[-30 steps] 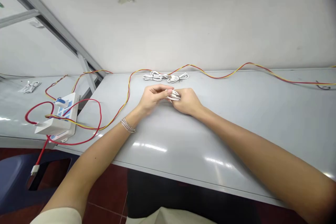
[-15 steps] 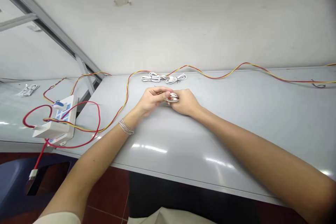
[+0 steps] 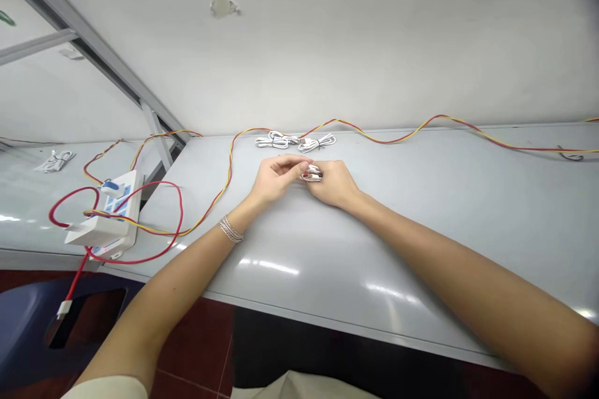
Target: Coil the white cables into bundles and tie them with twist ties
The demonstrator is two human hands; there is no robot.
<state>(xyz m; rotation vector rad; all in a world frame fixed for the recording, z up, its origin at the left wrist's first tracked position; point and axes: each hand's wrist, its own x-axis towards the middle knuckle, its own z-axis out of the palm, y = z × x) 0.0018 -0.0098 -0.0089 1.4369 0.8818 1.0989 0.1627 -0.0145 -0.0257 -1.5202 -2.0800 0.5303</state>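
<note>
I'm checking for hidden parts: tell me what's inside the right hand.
White cable loops show in the right hand; anything deeper is covered by the hand itself.

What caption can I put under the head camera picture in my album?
Left hand and right hand together on a white cable, cable bundles behind on a grey table.

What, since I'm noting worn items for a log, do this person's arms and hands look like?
The left hand has no glove; on that wrist is a silvery bracelet of several chain-like strands. A cream sleeve ends high on the left arm. The right hand is also gloveless, with no bracelet or sleeve in view on its arm.
</note>
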